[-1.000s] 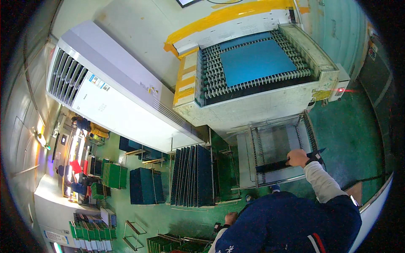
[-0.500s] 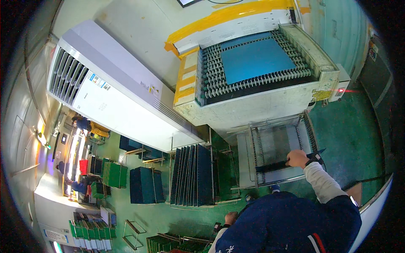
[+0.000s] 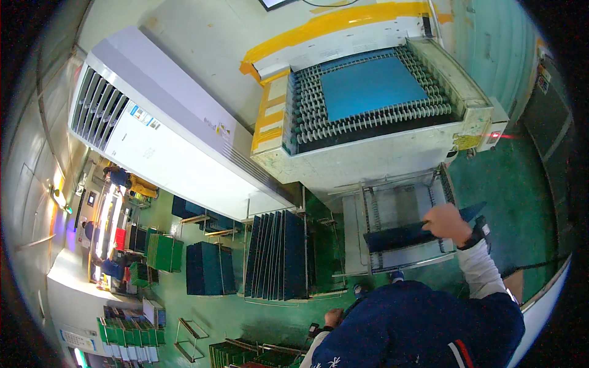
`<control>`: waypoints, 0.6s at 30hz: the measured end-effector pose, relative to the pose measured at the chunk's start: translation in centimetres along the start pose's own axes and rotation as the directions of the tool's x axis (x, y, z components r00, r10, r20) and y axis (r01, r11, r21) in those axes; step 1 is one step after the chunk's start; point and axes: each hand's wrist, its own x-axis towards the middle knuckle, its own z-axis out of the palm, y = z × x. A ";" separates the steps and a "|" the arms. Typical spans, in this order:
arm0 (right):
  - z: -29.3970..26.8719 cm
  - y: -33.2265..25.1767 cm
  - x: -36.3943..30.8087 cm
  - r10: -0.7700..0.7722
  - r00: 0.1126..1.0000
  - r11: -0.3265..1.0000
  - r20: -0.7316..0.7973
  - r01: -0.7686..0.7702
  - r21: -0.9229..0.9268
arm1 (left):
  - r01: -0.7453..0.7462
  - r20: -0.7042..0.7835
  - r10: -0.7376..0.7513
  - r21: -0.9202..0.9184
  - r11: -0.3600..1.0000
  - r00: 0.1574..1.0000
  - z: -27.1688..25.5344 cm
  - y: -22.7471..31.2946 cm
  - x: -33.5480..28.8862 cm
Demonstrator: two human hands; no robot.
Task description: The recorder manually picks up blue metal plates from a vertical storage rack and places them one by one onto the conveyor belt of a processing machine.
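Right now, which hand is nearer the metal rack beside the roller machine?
Right. The right hand appears over the rack, gripping a dark panel; the left hand is away to its lower left.

A thin, dark blue panel (image 3: 396, 238) stands steeply on edge over there, its top edge pinched in the person's right hand (image 3: 446, 223), slanting across the metal rack (image 3: 412, 263).
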 end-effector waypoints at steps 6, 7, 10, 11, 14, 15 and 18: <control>-5.3 4.0 -0.2 0.065 0.940 0.976 -0.336 0.009 0.215 | -0.527 0.073 0.607 0.584 0.618 0.792 0.8 -3.1 2.0; -5.9 4.4 -0.2 0.246 0.908 0.904 -0.340 -0.088 0.419 | -0.531 0.076 0.609 0.582 0.616 0.790 1.0 -2.8 1.7; -5.0 5.8 0.9 0.522 0.810 0.304 -0.268 0.117 0.946 | -0.522 -0.052 0.601 0.442 0.730 0.797 1.5 -2.3 2.0; -4.5 6.0 1.5 0.601 0.785 -0.099 -0.151 0.261 0.960 | -0.505 -0.041 0.591 0.475 0.721 0.805 1.8 -3.3 3.1; -1.9 7.0 3.4 0.518 0.843 -0.230 -0.145 0.301 0.925 | -0.453 -0.108 0.521 0.366 0.813 0.847 3.2 -7.4 6.0; -1.9 6.7 3.8 0.492 0.866 -0.377 -0.089 0.304 0.875 | -0.423 -0.140 0.457 0.217 0.880 0.879 3.3 -7.4 6.2; -0.5 7.1 5.0 0.473 0.879 -0.475 -0.056 0.309 0.824 | -0.523 0.009 0.649 0.602 0.604 0.761 2.8 -5.5 5.1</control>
